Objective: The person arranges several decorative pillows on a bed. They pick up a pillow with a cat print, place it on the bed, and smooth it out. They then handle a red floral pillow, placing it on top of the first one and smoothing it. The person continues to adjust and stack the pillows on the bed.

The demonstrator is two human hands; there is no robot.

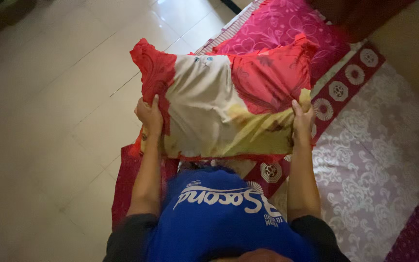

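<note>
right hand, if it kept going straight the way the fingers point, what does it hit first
The right hand grips the red and cream pillow, fingers pointing up the frame. Sliding on along the pillow's edge, it would probably meet the pink floral pillow on the bed beyond, though depth is unclear.

Dim indoor light, warm cast. Soft glare on floor tiles [170,14] beyond the grip. Corners dark, near edge blurred, overall noisy and soft.
</note>
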